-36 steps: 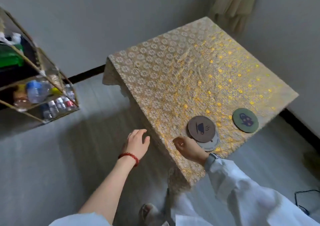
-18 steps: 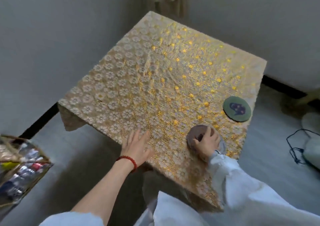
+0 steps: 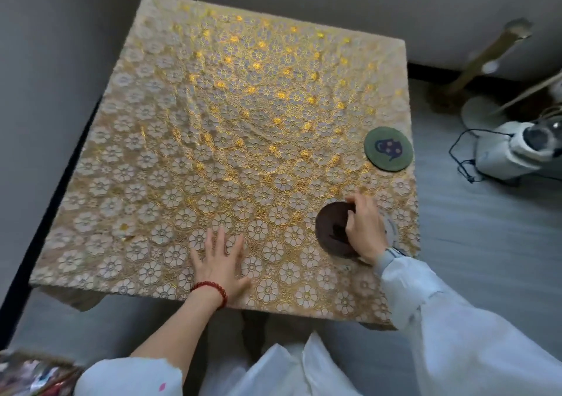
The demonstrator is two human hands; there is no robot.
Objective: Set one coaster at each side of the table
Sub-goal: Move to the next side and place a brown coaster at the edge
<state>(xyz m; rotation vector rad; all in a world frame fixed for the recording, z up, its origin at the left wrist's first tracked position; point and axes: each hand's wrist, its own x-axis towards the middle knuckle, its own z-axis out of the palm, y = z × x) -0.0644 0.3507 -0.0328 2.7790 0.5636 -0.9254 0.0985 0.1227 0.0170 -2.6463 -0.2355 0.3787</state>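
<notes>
The square tabletop (image 3: 213,128), covered by a gold and white floral lace cloth, is the landmark here. The green coaster (image 3: 388,149) with a dark blue teapot figure lies flat at the tabletop's right edge, its rim reaching almost to that edge, about halfway along it. The brown coaster (image 3: 333,233) sits nearer the tabletop's near right corner, tilted up on its right side where the right hand (image 3: 363,228) grips it, fingers curled over its upper rim and thumb tucked against it. Beneath that hand a pale grey round piece (image 3: 390,231) shows at the tabletop's right edge; whether it is one coaster or several cannot be told.

The left hand (image 3: 220,263) lies flat on the cloth at the middle of the tabletop's near edge, fingers spread and palm down, holding nothing, with a red bead bracelet (image 3: 213,289) at the wrist right over the edge.

The far side, the left side and the whole middle of the tabletop carry only cloth, so there is open room across them. The tabletop's left and far edges stand close to grey walls. Right of the tabletop the floor (image 3: 486,243) holds a white appliance (image 3: 517,149) with a dark cord (image 3: 462,158) and a stand with a round base (image 3: 480,113), well apart from the tabletop's edge.
</notes>
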